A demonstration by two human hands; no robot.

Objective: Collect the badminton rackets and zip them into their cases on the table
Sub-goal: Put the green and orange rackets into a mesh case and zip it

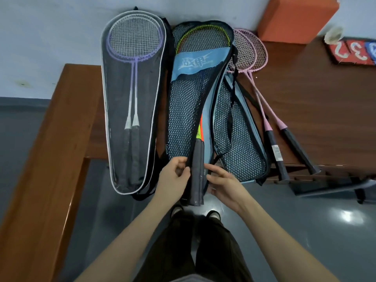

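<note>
A black case with white trim (114, 123) lies on the left of the table and shows two purple rackets (133, 49) inside. In the middle lies a blue mesh case (183, 123), open along its right edge, with green and orange rackets (200, 135) in it; their grey grips (197, 176) stick out at the near end. My left hand (175, 174) pinches the case's black zipper edge beside the grips. My right hand (221, 182) holds the opposite edge by the grips. A second blue mesh case (238, 139) lies to the right, and two pink rackets (262, 110) lie bare beside it.
The brown wooden table (317, 110) ends just before my hands; grey floor lies below. An orange block (295, 19) stands at the back right, with a shuttlecock (333, 34) and number cards (354, 51) near it. A wooden bench or rail (50, 151) runs along the left.
</note>
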